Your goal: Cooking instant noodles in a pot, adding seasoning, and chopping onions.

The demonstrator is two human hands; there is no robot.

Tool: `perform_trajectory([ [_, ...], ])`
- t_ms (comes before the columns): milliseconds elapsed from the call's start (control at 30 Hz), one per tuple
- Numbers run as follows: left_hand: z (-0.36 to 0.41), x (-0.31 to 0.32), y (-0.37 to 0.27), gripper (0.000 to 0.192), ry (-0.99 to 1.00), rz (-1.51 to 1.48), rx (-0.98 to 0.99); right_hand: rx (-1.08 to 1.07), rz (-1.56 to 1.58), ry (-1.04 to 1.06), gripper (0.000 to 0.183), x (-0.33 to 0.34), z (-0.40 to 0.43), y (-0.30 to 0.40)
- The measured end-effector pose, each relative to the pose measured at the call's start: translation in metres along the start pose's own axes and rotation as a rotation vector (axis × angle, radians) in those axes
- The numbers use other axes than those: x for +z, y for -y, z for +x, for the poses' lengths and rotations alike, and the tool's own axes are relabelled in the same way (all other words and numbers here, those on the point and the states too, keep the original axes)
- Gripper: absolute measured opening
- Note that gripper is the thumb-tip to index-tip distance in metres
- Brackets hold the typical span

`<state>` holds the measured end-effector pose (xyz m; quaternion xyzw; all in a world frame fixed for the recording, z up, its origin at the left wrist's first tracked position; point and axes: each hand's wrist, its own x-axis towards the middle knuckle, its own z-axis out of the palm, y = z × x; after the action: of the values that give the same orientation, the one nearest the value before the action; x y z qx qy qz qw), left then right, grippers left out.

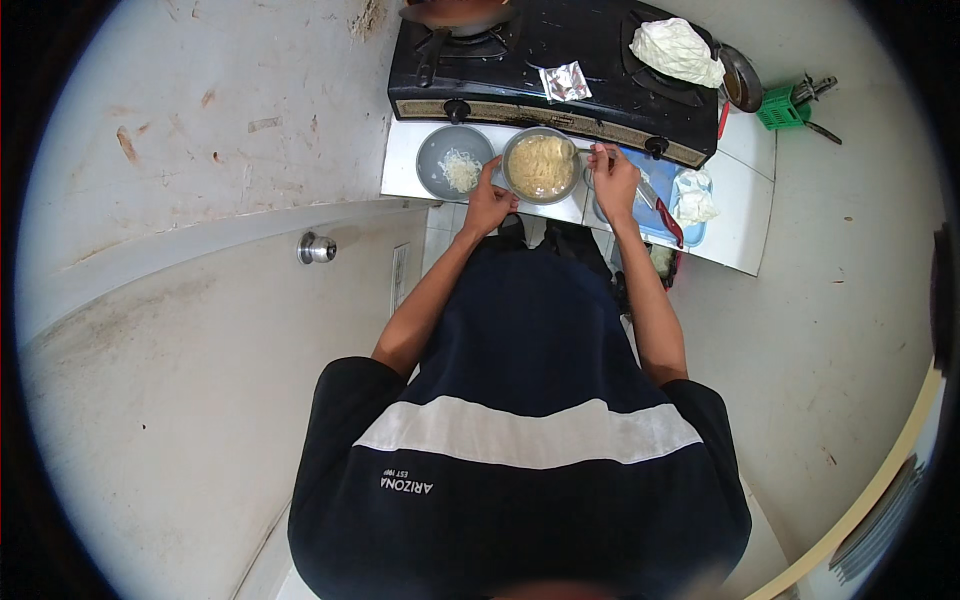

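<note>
A grey bowl (508, 185) of pale noodles (536, 169) in liquid stands on the white tiled counter before me. My left hand (490, 204) spans its left side, thumb and fingers against the bowl. In my right hand (616, 180) is the handle of a metal utensil, probably a spoon (581, 151); its head is in the noodles at the bowl's right. Just left stands a second grey bowl (431, 161) holding shredded white pieces, likely cabbage (460, 170). A knife with a red handle (669, 223) lies on a blue tray (701, 234), partly behind my right hand.
Beyond the bowls is a black gas stove (525, 82) with a pan (457, 30), a foil packet (565, 81) and a cabbage piece (677, 52). White leafy pieces (694, 199) lie on the tray. A green basket (781, 109) holds utensils at right. A door knob (316, 248) juts out at left.
</note>
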<state>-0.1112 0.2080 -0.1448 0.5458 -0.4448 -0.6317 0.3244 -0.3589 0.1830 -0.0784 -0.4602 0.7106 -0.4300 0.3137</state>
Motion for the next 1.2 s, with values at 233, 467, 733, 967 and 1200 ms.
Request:
perform_trajectory([
  [233,-0.001,0.000,-0.002,0.075,-0.013,0.017,-0.017,-0.485,-0.335,0.048,0.016,-0.001,-0.011,0.026],
  [467,0.000,0.003,-0.006,0.071,-0.020,0.028,-0.026,-0.504,-0.354,0.164,0.017,0.014,-0.027,0.005],
  [733,0.000,0.001,-0.005,0.072,-0.023,0.011,-0.027,-0.163,-0.226,0.202,0.027,0.024,-0.034,-0.030],
  [967,0.003,0.000,-0.001,0.070,-0.018,-0.024,-0.055,0.366,0.304,0.229,0.032,0.026,-0.046,-0.029],
  [1200,0.001,0.000,-0.004,0.070,-0.010,-0.044,-0.064,0.542,0.574,0.164,0.031,0.025,-0.041,-0.045],
])
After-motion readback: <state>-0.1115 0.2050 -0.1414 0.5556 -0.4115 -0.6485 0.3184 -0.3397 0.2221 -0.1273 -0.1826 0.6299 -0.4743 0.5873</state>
